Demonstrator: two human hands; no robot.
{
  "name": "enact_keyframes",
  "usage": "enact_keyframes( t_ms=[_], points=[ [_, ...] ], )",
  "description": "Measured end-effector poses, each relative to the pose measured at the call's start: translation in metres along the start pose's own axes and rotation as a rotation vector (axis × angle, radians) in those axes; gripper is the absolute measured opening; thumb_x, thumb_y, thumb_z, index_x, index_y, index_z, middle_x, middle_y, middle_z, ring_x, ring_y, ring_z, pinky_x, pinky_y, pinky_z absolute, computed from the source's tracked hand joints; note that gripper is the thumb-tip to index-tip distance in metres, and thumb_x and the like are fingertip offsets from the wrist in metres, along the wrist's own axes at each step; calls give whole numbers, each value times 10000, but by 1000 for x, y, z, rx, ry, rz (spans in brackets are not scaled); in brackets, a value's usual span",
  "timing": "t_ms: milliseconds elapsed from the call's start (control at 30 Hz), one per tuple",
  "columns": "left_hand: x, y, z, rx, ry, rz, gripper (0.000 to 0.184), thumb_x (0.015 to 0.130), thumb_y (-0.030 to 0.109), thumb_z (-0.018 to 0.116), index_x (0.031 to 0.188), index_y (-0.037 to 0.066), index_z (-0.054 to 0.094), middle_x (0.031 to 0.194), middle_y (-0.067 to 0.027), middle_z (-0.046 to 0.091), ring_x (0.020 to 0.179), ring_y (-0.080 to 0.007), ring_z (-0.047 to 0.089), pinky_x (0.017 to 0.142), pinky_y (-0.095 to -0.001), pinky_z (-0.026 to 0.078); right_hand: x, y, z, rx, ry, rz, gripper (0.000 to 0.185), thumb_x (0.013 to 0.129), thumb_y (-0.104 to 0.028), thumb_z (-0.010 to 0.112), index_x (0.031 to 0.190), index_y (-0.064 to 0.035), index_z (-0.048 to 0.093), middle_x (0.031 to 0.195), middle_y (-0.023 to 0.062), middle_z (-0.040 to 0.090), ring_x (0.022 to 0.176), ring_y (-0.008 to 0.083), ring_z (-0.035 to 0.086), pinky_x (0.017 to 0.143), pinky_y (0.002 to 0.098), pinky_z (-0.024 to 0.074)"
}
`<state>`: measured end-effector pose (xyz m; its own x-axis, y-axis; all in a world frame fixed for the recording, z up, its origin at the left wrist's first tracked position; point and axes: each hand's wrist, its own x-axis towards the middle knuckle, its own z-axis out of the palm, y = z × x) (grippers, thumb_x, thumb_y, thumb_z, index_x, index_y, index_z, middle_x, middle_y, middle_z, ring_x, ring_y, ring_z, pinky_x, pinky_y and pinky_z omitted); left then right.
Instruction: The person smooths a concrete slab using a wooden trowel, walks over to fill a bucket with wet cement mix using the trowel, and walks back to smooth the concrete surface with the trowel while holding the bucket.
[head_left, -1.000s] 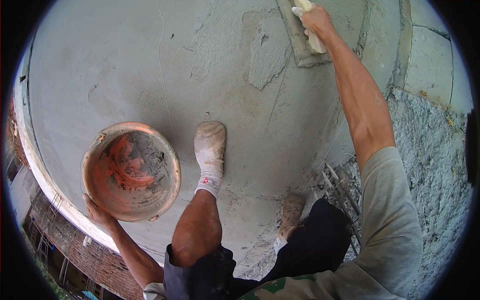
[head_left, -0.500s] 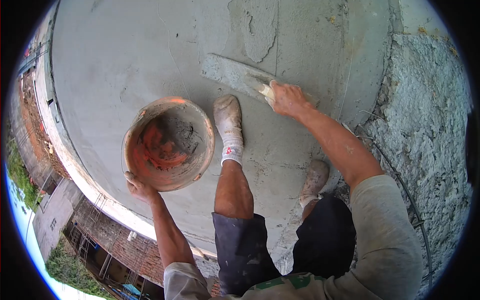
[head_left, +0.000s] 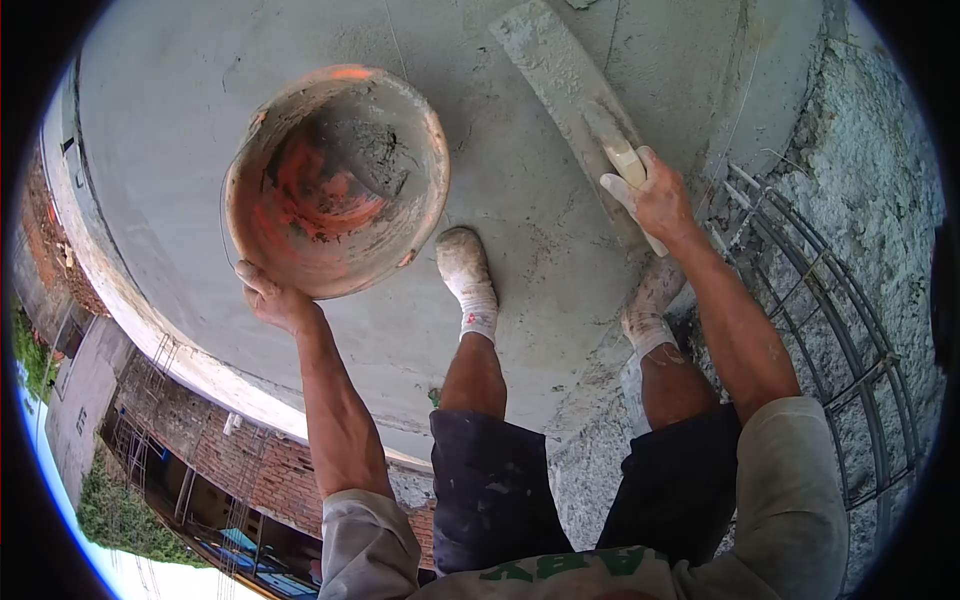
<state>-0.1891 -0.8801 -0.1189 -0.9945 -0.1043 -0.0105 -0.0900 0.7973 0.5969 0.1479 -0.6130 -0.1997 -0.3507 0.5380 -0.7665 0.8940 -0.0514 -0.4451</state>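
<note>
My left hand (head_left: pixel 275 298) grips the lower left rim of an orange bucket (head_left: pixel 262 220), its fingers closed on the edge. The bucket is tilted so its mouth faces me, and some wet grey mortar (head_left: pixel 375 150) clings inside. Closed around the pale handle of a long plastering float (head_left: pixel 560 85) is my right hand (head_left: pixel 655 200). Grey mortar coats the float's blade, which slants up and to the left from the hand. Beneath both lies a smooth grey cement surface (head_left: pixel 560 290).
My sock-covered feet stand on the cement, the left foot (head_left: pixel 466 265) between bucket and float. Bent steel rebar (head_left: pixel 850 340) sticks out beside a rough concrete face (head_left: pixel 870 200) on the right. A pale ledge edge (head_left: pixel 190 355) curves along the left, with brick walls (head_left: pixel 235 460) beyond.
The bucket has come up, looking larger and higher in view. My right hand has drawn the float right and turned it steeper. The right foot has shifted, and more rebar shows.
</note>
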Motion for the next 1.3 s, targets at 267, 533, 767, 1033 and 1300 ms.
enact_keyframes(
  t_ms=[267,533,767,1033,1300],
  points=[
    [10,21,6,-219,-180,72,584,924,544,531,721,-1,482,672,-34,465,661,-145,436,615,-308,434,-88,-151,-40,-599,-51,-376,308,779,-185,700,968,-16,524,857,199,633,754,327,659,701,415,518],
    [-23,46,5,-231,-213,105,508,948,474,532,745,9,561,633,-40,540,595,-117,497,553,-298,435,-7,-242,8,-1365,127,-742,166,836,-101,597,985,-28,594,913,108,685,845,233,700,710,319,563],
    [-27,37,15,-338,-210,64,518,943,454,551,692,1,538,570,-49,518,562,-114,465,523,-306,419,-29,-172,55,-977,-325,-438,256,779,-68,579,1012,13,650,974,209,676,936,327,671,805,394,537],
    [-68,41,24,-327,-306,127,549,950,466,529,705,-24,570,583,-35,492,609,-106,424,535,-300,385,-13,-116,92,-422,-459,-497,312,727,-111,626,1007,24,642,953,238,660,917,378,643,818,433,500],
    [-33,55,25,-318,-221,80,600,980,488,440,817,-55,638,712,-55,597,699,-151,512,668,-307,443,-53,-69,41,-1,-374,-288,402,723,-258,731,997,17,628,887,230,653,865,367,645,795,413,503]
  ],
)
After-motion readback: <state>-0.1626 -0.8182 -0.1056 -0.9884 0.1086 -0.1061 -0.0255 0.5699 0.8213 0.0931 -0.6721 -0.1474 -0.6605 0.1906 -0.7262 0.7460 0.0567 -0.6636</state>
